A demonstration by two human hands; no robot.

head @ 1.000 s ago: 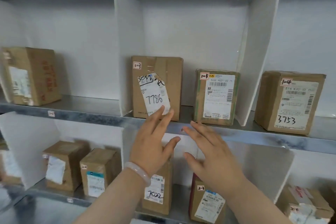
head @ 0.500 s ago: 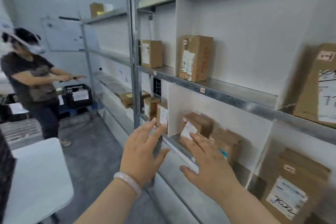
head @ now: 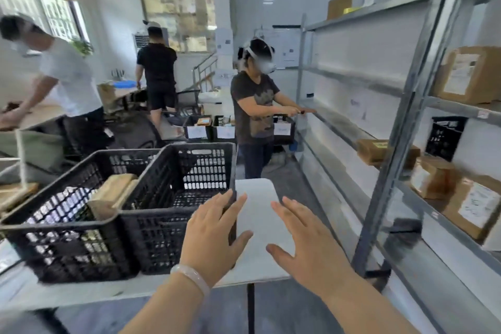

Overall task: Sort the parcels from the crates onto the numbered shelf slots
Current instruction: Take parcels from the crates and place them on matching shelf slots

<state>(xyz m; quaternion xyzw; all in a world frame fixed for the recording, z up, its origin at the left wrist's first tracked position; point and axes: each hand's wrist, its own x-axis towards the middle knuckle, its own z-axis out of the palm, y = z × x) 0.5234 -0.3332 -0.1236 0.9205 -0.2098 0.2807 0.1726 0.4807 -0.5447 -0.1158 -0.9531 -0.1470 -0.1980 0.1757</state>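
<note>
Parcels are the business here, and neither hand has one: the left hand (head: 214, 236) and the right hand (head: 309, 244) both hang in the air with fingers spread and palms down, holding nothing, over the near end of the white table (head: 257, 198). The nearest stock lies off to the left of the left hand, in two black crates standing side by side on that table. The near crate (head: 151, 228) has its corner just under the left fingertips; its inside looks bare from here, though the mesh and blur make that hard to swear to. The far crate (head: 62, 225), beyond it to the left, holds a brown parcel (head: 113, 195) leaning against the shared wall.

To the right of the right hand runs the metal shelf rack (head: 390, 157), with shelved boxes (head: 471, 206) already standing in its slots.

The step in hand looks like going back for the next parcel. Done well, I'd say the left hand reaches across the near crate and takes that leaning parcel by its long edges, lifting it straight up clear of the rim before swinging right. Turn its label face-up early, so the number is read before walking to the rack.
</note>
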